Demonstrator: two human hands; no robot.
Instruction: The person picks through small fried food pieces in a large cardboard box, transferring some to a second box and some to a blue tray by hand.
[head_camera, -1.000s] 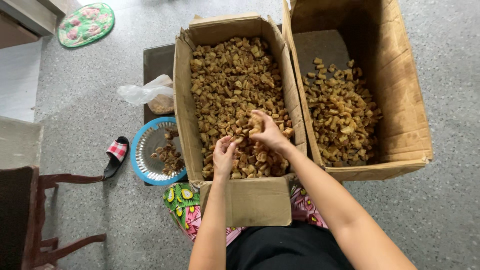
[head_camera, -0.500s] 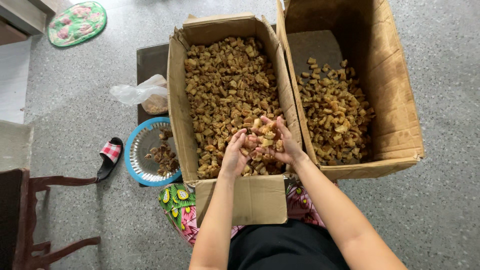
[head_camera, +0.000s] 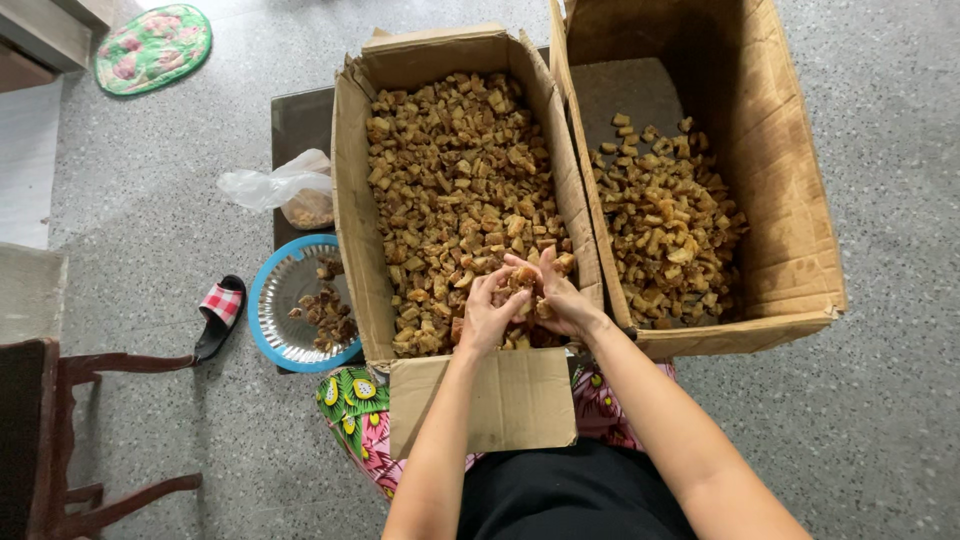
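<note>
Now pulled together since a moment ago: left hand (head_camera: 487, 318) and right hand (head_camera: 558, 297), fingers curled, cupping a clump of brown chunks (head_camera: 522, 280) between them. Hovering over the near end of the full cardboard box (head_camera: 350, 200). Second box (head_camera: 790, 200) just right, blue-rimmed plate (head_camera: 262, 310) left, on grey floor (head_camera: 900, 430).

A: Hands?
B: Left hand (head_camera: 487, 315) and right hand (head_camera: 560, 300) cupped together over the near end of the middle box (head_camera: 352, 210), holding brown chunks (head_camera: 523, 277) between them.
A: Box contents?
B: Full of the same chunks. Right box (head_camera: 790, 200) beside it, touching, partly filled.
A: Left side?
B: Blue-rimmed plate (head_camera: 268, 310) with a few pieces, plastic bag (head_camera: 270, 185) behind it, sandal (head_camera: 220, 315) on the floor, chair (head_camera: 60, 430) at the edge.
</note>
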